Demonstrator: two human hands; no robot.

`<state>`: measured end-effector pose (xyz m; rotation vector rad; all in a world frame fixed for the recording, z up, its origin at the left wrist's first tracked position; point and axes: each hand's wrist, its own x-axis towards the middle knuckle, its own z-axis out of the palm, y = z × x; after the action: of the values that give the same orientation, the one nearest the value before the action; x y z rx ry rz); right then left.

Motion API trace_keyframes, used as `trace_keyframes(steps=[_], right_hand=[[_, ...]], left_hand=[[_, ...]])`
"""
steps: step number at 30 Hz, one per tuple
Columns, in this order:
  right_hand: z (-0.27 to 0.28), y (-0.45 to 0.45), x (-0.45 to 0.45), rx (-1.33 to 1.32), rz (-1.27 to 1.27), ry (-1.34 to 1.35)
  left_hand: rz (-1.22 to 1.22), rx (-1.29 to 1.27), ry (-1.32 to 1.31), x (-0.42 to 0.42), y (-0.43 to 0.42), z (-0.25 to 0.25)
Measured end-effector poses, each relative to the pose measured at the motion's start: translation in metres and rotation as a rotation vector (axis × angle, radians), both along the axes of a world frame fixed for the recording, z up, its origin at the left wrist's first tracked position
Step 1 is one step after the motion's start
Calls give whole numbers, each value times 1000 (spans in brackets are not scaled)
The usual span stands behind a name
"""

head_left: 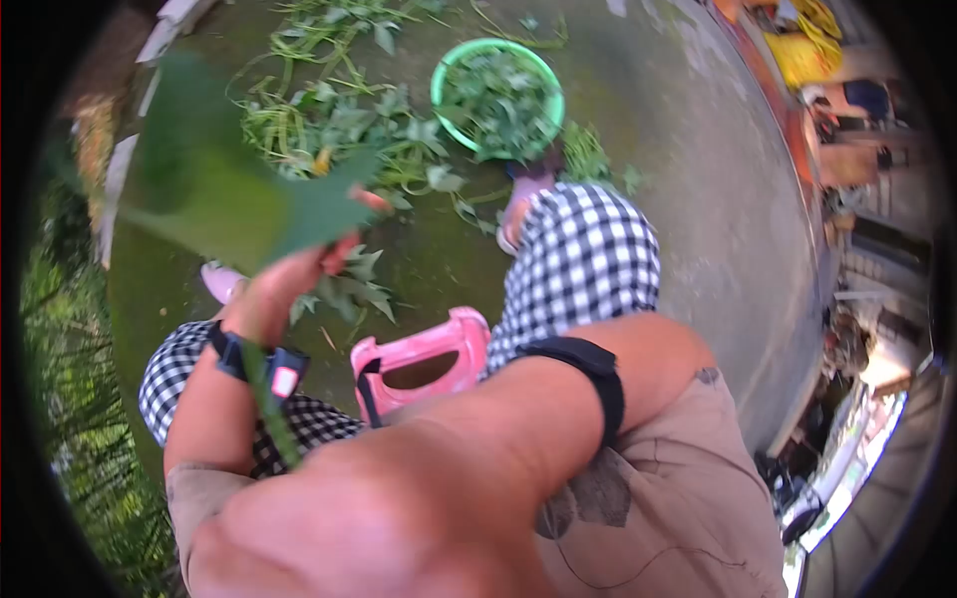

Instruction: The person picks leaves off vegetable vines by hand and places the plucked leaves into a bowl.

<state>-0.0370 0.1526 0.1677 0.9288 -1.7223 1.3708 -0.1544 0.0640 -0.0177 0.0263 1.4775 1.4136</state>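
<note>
A large blurred green leaf [219, 189] rises close to the camera at the left, its stem running down to my right hand [319, 528]. That hand is closed round the stem near the bottom of the view, very near the lens and blurred. Behind the big leaf, my left hand [339, 249] is partly hidden, fingers curled, with a bunch of lobed leaves [349, 287] at its underside. Beyond my feet a green basin [558, 110] holds picked leaves. Leafy vines [349, 135] lie in a loose heap on the ground left of it.
A pink plastic stool [469, 344] stands between my checkered knees. More greens [585, 154] lie right of the basin, by my foot. Household items and a yellow bundle [802, 50] line the right edge. Foliage [80, 399] borders the concrete at the left.
</note>
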Motion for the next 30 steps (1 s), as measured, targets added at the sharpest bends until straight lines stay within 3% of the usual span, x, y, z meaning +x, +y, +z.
trace_keyframes(steps=[4, 6, 9, 11, 13, 15, 18, 19, 22, 23, 27, 30], right_hand=[[-3, -6, -3, -24, 30, 17], [-1, -4, -1, -25, 59, 3], [0, -8, 1, -45, 91, 9], [-2, -12, 2, -46, 102, 33], [-2, -20, 0, -82, 110, 72], [-1, -25, -5, -107, 135, 135], [-24, -12, -21, 103, 343, -77], [-36, 5, -42, 241, 219, -191], [-46, 55, -88, -425, 52, -987], [-64, 69, -106, -742, 163, -1058], [-88, 98, -131, -911, 136, -1175], [-101, 96, -137, -961, 205, -1223]], left_hand=[[113, -38, 56, -4, -1, -2], [180, -203, 72, -10, -11, -30], [226, 33, -10, -7, -9, -7], [186, 43, 17, -12, -13, -17], [163, -36, 100, -7, -1, 3], [201, -64, 23, -8, 0, 6], [136, -81, -99, -18, -12, -2], [119, -108, -157, -22, -16, -7], [349, 106, -166, -19, -14, 8], [400, 108, -119, -23, -12, 7], [542, 76, 113, -35, -11, 26], [461, 58, 217, -32, -4, 51]])
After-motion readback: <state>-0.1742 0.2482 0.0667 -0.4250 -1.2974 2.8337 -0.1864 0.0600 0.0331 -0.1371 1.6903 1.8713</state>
